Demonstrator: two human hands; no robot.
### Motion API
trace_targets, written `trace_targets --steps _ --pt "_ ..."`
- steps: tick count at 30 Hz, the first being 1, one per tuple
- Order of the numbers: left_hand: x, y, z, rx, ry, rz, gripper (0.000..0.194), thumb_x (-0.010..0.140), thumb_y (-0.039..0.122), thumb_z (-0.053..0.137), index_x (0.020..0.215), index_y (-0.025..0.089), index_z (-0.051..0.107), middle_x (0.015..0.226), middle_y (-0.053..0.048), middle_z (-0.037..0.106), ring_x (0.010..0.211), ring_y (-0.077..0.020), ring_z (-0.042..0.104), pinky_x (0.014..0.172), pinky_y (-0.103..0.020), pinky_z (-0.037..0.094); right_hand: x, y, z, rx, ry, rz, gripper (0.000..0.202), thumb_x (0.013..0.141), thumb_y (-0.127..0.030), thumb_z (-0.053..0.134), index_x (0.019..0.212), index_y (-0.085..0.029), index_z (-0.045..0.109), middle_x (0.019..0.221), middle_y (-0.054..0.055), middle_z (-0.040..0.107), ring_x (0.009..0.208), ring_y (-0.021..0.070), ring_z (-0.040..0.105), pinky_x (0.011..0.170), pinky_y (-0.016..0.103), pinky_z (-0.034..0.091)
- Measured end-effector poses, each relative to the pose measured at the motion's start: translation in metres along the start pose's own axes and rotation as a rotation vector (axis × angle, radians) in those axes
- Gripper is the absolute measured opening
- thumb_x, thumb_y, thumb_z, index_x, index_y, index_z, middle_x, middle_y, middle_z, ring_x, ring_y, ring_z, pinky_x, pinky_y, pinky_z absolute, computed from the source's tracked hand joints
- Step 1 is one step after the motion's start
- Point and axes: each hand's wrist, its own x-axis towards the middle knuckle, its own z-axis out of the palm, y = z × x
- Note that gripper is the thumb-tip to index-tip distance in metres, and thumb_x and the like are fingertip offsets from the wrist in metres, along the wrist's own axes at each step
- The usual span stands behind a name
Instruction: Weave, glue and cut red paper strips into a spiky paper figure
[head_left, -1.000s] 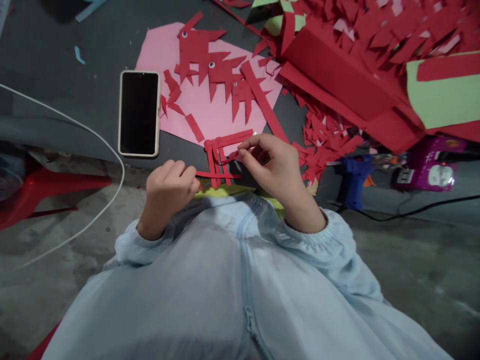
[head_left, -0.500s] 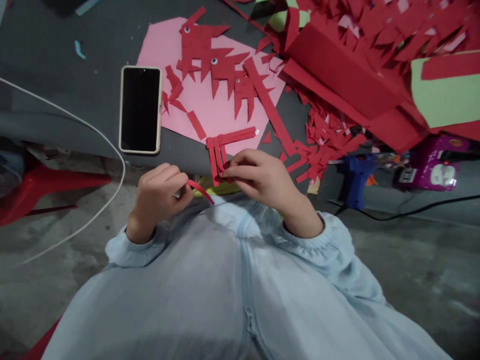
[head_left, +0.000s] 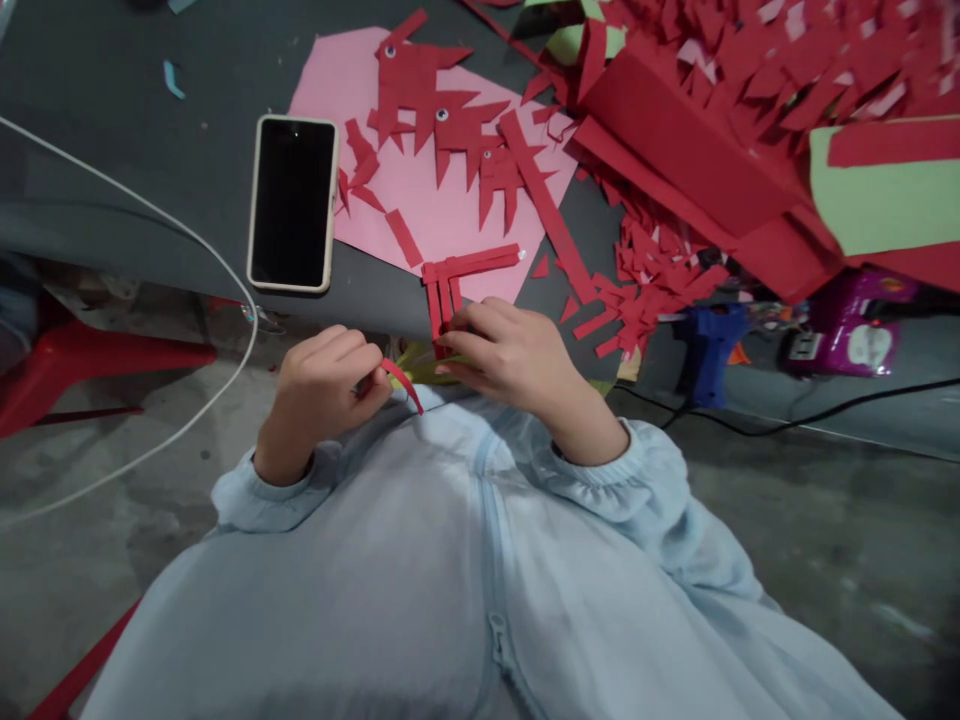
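Observation:
Pinched in my left hand [head_left: 326,390] is a thin red strip [head_left: 405,383], curving down in front of my jacket. My right hand [head_left: 510,355] has its fingers closed at the lower ends of several narrow red strips [head_left: 442,300]. These hang side by side from the table's near edge, their tops meeting a longer red strip [head_left: 484,260] on a pink sheet [head_left: 360,235]; the fingertips partly hide them. Farther up the sheet lie red spiky cut-out animals [head_left: 409,85] with stick-on eyes.
A phone [head_left: 292,205] lies left of the sheet. Right of it are red scraps [head_left: 660,265] and folded red sheets [head_left: 690,150]. A blue glue gun [head_left: 712,350] and purple package [head_left: 847,330] stand at lower right. A white cable [head_left: 187,230] crosses the left side; a red stool [head_left: 97,355] stands below.
The view has shifted slightly, so the table things appear a little right and higher. My right hand has moved slightly left relative to my jacket; my left hand keeps the red strip.

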Motion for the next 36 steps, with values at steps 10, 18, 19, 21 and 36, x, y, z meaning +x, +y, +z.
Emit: trace_targets --steps 10,18,19,21,36 --pt "-0.001 0.003 -0.002 0.029 0.034 0.010 0.022 0.079 0.018 0.053 0.059 0.023 0.044 0.058 0.001 0.047 0.058 -0.0152 0.042 0.053 -0.032 0.035 0.001 0.001 0.000 0.059 -0.026 0.048 0.020 0.098 -0.022 0.057 0.093 -0.022 0.076 0.087 0.007 0.071 0.078 0.0192 0.057 0.060 0.033 0.037" --pt "0.007 0.004 0.001 -0.034 0.093 -0.026 0.022 0.079 0.015 0.054 0.062 0.023 0.043 0.059 0.003 0.046 0.058 -0.0145 0.042 0.054 -0.030 0.036 0.003 0.004 -0.007 0.162 0.100 0.114 0.021 0.099 -0.026 0.054 0.096 -0.022 0.074 0.088 0.008 0.072 0.081 0.0207 0.063 0.065 0.033 0.046" --pt "0.009 0.005 0.001 -0.068 0.108 -0.039 0.022 0.079 0.014 0.054 0.062 0.023 0.041 0.058 0.003 0.046 0.058 -0.0141 0.042 0.055 -0.030 0.037 0.004 0.005 -0.009 0.210 0.121 0.142 0.021 0.099 -0.028 0.055 0.095 -0.022 0.074 0.087 0.008 0.072 0.080 0.0204 0.063 0.066 0.033 0.047" --pt "0.015 0.007 0.000 -0.145 0.127 -0.059 0.024 0.079 0.014 0.053 0.062 0.023 0.039 0.057 0.004 0.045 0.057 -0.0133 0.042 0.055 -0.029 0.037 0.005 0.008 -0.012 0.311 0.151 0.184 0.019 0.098 -0.031 0.058 0.093 -0.022 0.075 0.085 0.007 0.071 0.079 0.0195 0.064 0.068 0.032 0.049" --pt "0.032 0.010 0.000 -0.380 0.070 -0.123 0.021 0.076 0.007 0.053 0.064 0.021 0.042 0.057 0.007 0.039 0.055 -0.0085 0.038 0.053 -0.024 0.031 0.013 0.012 -0.014 0.532 0.164 0.338 0.014 0.093 -0.028 0.063 0.085 -0.021 0.072 0.081 0.005 0.068 0.074 0.0180 0.062 0.066 0.030 0.048"
